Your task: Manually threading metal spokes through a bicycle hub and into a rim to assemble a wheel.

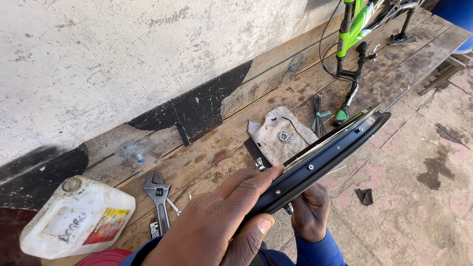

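Landmark: the black bicycle rim [325, 155], held edge-on above the wooden worktop [217, 148], slanting from low near the person up toward the right.
Jug: a white plastic jug [76, 216] lies on its side far left of the rim, at the worktop's near end, with a red round thing [106, 257] just below it.
Small cap: a little blue-tipped piece [140, 158] sits on the worktop up and left of the rim, near the wall [123, 54].
Wrench: an adjustable wrench [158, 194] lies flat on the worktop left of the rim's lower end, jaw pointing away from the person.
Left hand: the left hand [217, 221] is closed around the rim's lower end, thumb along the near edge, fingers over the top.
Right hand: the right hand [310, 209] is curled under the rim just right of the left hand, fingers closed on a small metal piece [288, 209] at the rim's underside.
Rag: a dirty grey rag [281, 135] lies on the worktop just behind the rim's middle, with a small metal chain piece [286, 137] on it.
Spokes: a bundle of spokes [318, 116] lies beyond the rag, close to the rim's upper end.
Bicycle frame: a green bicycle frame [357, 24] stands above and behind the rim's upper end.
Ground: a scrap of black material [365, 196] lies on the paved ground [423, 197], below and right of the rim.
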